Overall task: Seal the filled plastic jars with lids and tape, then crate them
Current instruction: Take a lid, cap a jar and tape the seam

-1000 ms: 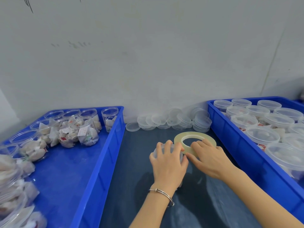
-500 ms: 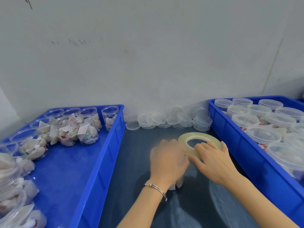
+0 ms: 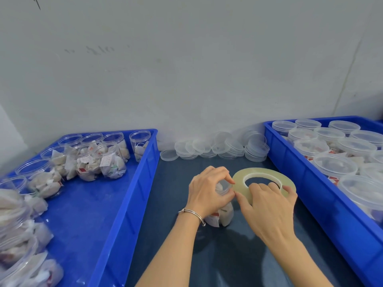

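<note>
The jar [image 3: 220, 212] stands up straight on the dark tabletop [image 3: 228, 262], between the two blue crates, its top pointing up. The left hand [image 3: 207, 190] sits over the top, fingers [image 3: 223, 176] curled down around the lid. The right hand [image 3: 269, 206] holds the tape roll [image 3: 263, 177] just beside the jar on its right. The roll lies almost flat, its hole facing up, with the fingers curled over its near edge.

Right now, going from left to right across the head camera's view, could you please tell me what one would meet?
Left blue crate of open filled jars → left hand gripping a jar → tape roll under the right hand → right blue crate of lidded jars.
</note>
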